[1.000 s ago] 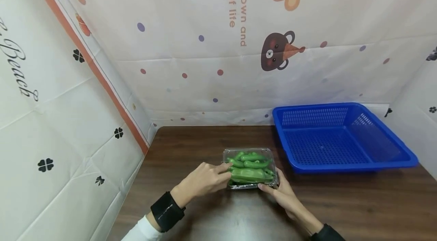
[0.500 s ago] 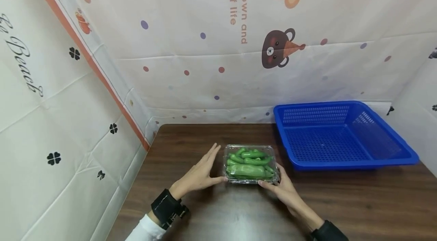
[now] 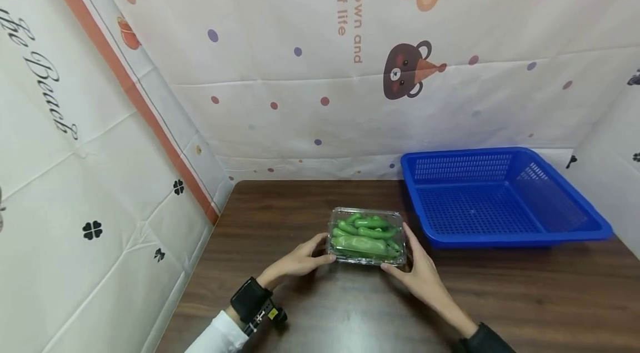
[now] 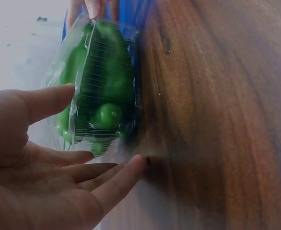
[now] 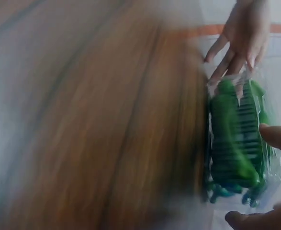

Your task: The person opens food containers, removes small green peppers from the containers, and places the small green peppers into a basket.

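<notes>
A clear plastic clamshell box point(image 3: 367, 260) full of green chili peppers point(image 3: 370, 233) sits between my hands on the table, lid down. My left hand point(image 3: 299, 258) is at its left end, thumb tip by the near corner. In the left wrist view, that thumb point(image 4: 49, 100) meets the lid edge, and the straight fingers point(image 4: 116, 184) reach under the box end. At the right end is my right hand point(image 3: 420, 267), with the thumb by the near edge and extended fingers along the side. The right wrist view shows its thumb point(image 5: 276, 138) over the lid edge.
A blue plastic basket point(image 3: 475, 244) with perforated sides stands at the back right, close to the box. The brown wooden table point(image 3: 290, 203) ends at a printed white cloth backdrop point(image 3: 300, 130). Another cloth wall point(image 3: 115, 264) rises on the left.
My left hand came off the box's lid, spread beside the left end, then closed in on it. The box turned slightly and shifted away from me; my right hand's fingers straightened along its side.
</notes>
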Available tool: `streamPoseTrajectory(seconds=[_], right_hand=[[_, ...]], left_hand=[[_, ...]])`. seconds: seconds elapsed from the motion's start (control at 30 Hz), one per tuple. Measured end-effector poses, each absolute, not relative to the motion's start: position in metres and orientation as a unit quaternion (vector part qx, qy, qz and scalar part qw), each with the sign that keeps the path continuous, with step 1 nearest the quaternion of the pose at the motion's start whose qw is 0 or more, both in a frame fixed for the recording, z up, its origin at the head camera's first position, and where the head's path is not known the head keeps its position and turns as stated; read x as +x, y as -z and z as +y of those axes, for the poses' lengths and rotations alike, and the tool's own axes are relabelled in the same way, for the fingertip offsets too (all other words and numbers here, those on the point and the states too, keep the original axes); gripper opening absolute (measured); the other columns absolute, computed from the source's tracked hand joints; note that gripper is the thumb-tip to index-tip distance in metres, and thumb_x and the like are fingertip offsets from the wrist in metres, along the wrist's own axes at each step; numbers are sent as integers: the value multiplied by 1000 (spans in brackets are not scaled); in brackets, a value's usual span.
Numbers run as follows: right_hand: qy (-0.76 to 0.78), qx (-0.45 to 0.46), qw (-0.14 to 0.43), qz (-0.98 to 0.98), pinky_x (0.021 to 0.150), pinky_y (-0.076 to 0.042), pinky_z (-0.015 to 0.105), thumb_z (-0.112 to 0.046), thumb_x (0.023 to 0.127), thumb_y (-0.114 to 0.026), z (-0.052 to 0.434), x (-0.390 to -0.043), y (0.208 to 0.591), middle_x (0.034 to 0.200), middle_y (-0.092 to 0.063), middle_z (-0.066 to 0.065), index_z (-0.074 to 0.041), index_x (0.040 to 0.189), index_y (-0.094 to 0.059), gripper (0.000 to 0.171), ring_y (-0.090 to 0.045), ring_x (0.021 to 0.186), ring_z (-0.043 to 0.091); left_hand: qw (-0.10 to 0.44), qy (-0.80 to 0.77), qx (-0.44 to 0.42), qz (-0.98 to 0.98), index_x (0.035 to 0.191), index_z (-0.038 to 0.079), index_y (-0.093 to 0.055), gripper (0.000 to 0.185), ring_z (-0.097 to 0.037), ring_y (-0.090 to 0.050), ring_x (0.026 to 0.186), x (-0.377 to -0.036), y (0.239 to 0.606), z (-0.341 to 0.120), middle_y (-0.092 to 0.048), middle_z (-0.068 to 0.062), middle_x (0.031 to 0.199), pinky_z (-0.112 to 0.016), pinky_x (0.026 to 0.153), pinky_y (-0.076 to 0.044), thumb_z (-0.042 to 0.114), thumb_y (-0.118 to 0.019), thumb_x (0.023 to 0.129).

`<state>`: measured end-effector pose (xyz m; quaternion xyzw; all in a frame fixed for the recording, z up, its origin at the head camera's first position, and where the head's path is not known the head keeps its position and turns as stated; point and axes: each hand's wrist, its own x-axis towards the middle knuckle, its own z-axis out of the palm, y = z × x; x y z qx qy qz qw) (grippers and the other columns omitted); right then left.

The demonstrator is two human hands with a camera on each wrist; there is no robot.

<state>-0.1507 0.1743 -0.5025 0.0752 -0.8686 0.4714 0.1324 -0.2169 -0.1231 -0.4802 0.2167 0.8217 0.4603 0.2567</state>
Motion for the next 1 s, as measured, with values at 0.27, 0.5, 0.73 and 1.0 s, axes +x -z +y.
streamPoseTrajectory(seconds=[0.27, 0.5, 0.73, 1.0], right_hand=[[-398, 163, 299, -852, 109, -33, 0, 4, 66, -91, 181, -147, 508, 130, -64, 28, 9, 121, -61, 63, -61, 116, 37], [-357, 191, 307, -861, 93, -48, 1, 11, 68, -88, 191, -149, 502, 111, -75, 17, 0, 99, -67, 39, -74, 96, 32], [-290, 250, 335, -861, 91, -51, 3, 6, 66, -88, 199, -150, 500, 108, -76, 16, -11, 87, -71, 32, -76, 92, 29], [-240, 309, 346, -852, 83, -62, 26, -10, 98, -67, 202, -152, 503, 108, -73, 18, -4, 92, -69, 9, -74, 94, 30]], left_hand=[[255, -463, 207, 823, 161, 4, -25, 73, -41, -36, 150, -215, 480, -124, -37, -24, 161, -61, 122, -34, 33, -60, 104], [289, -528, 202, 772, 165, 5, -10, 82, -43, -24, 155, -216, 484, -121, -23, -26, 167, -62, 125, -27, 25, -61, 104], [308, -554, 163, 756, 164, 2, -8, 84, -45, -24, 154, -215, 484, -118, -20, -28, 167, -61, 124, -30, 22, -62, 103], [285, -536, 158, 779, 163, 1, -10, 83, -48, -23, 153, -208, 483, -111, -18, -29, 167, -64, 123, -28, 32, -60, 104]])
